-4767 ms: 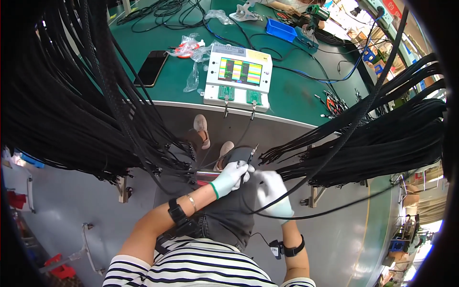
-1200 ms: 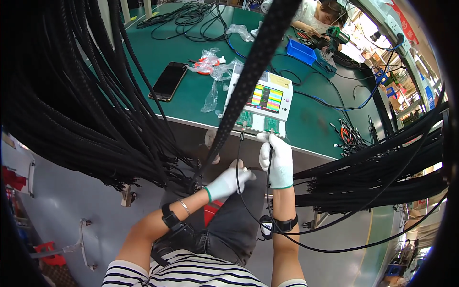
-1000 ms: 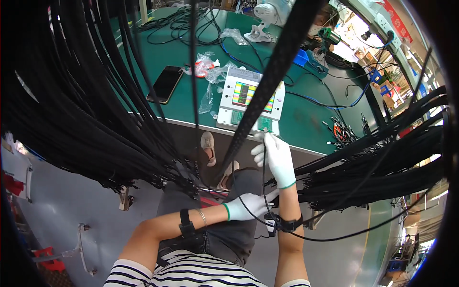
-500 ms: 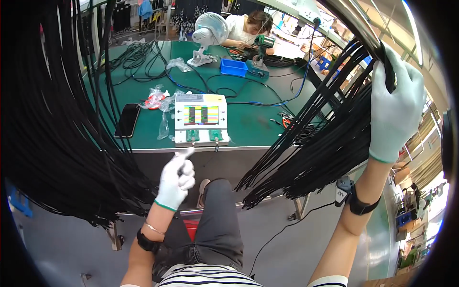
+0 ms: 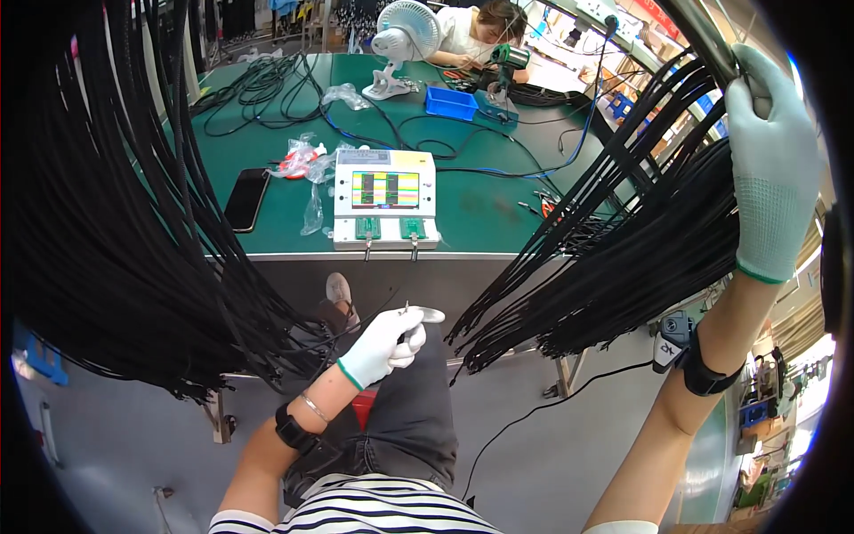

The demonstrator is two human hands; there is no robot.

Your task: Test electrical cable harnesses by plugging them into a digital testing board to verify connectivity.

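Note:
My left hand (image 5: 389,345), in a white glove, is closed in front of my lap, below the table's front edge. A small metallic tip shows between its thumb and forefinger; the rest of what it holds is hidden. Thin black cables (image 5: 133,294) hang in a thick bundle at the left, and some loose ends come close to this hand. My gloved right hand (image 5: 772,151) is raised at the upper right, closed around the tops of black cables (image 5: 623,276) beside a metal rail (image 5: 698,36). A white tester (image 5: 385,198) with a lit screen and two green sockets faces me.
On the green table (image 5: 294,214) lie a phone (image 5: 246,200), plastic bags, red-handled tools and coiled cables (image 5: 258,93). A fan (image 5: 405,40), a blue tray (image 5: 450,102) and a green device (image 5: 509,60) stand farther back. Another person (image 5: 476,36) sits bent over work opposite.
My left hand has moved right and slightly down, away from the tester's front. My right hand has shifted up and right in the picture, still at the cable tops.

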